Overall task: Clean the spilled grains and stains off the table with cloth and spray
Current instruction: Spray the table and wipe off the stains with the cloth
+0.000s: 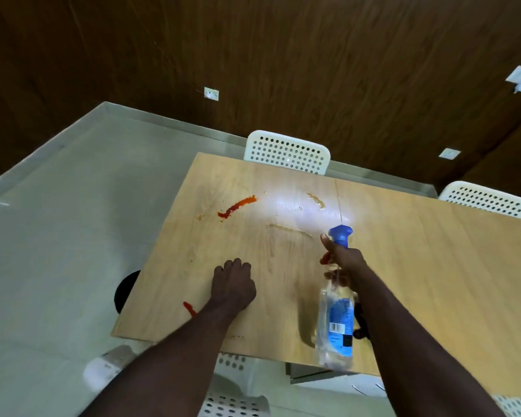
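Observation:
My right hand (345, 260) grips the neck of a clear spray bottle (336, 323) with a blue trigger head and blue label, held above the wooden table (418, 266), one finger stretched forward beside the nozzle. My left hand (233, 284) rests on the tabletop with its fingers curled and nothing visible in it. A long red smear (236, 207) lies at the far left of the table. A small red stain (189, 308) sits beside my left forearm. Two pale brownish streaks, one far (316, 200) and one nearer (289, 229), lie in the middle. No cloth is in view.
Two white perforated chairs, one (288, 152) and another (484, 198), stand at the table's far side, and a third chair (232, 401) is below me. A dark round object (126, 291) shows past the table's left edge. Pale floor lies to the left, a dark wood wall behind.

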